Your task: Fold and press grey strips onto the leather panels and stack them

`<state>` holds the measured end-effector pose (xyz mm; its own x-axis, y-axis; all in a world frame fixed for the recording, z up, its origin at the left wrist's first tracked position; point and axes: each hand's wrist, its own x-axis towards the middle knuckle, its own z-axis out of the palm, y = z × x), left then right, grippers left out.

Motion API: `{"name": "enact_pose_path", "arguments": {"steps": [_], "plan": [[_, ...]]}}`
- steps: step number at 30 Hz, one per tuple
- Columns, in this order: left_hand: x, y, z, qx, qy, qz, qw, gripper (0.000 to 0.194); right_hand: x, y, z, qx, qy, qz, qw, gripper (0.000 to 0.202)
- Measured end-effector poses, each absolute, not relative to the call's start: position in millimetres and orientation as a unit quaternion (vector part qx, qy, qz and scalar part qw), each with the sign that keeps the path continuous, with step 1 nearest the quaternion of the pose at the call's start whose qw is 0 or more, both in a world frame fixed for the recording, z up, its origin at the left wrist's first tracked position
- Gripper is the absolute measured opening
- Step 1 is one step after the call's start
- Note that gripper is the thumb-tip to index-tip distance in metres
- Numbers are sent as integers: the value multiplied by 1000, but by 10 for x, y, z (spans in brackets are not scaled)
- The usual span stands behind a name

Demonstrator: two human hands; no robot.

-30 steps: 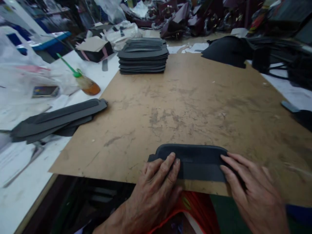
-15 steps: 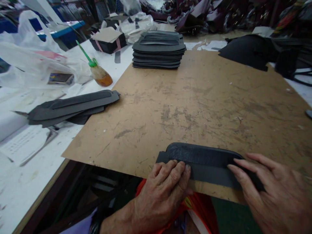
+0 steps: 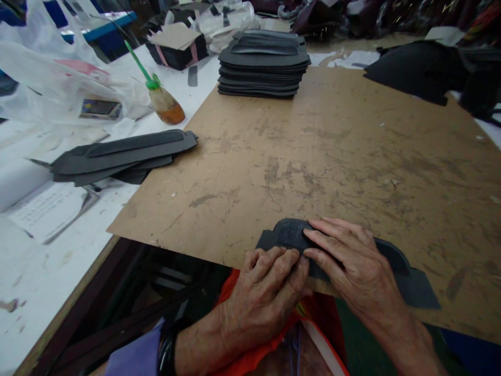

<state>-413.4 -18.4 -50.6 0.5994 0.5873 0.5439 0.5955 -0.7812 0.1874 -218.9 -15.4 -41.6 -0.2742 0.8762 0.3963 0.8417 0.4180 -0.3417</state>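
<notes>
A long black piece with a raised, rounded panel lies along the front edge of the brown board. My left hand rests on its lower left part, fingers bent and pressed together on the near edge. Beside it, my right hand lies across the middle of the piece, fingers stretched out and slightly apart, tips on the raised panel close to my left fingertips. The right end of the piece shows beyond my right hand.
A stack of black pieces stands at the back of the board. More black pieces overlap the left edge. A glue bottle, plastic bags and papers lie left.
My right hand has moved left along the black piece, from its right end to beside my left hand. My left hand has stayed on the piece. The view has shifted slightly.
</notes>
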Motion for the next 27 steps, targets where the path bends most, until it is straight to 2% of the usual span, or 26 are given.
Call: {"name": "enact_pose_path", "arguments": {"steps": [27], "plan": [[-4151,-152,-504,-902,-318,-292,-25,25,-2223,-119,-419,-536,-804,12,259,22]]}}
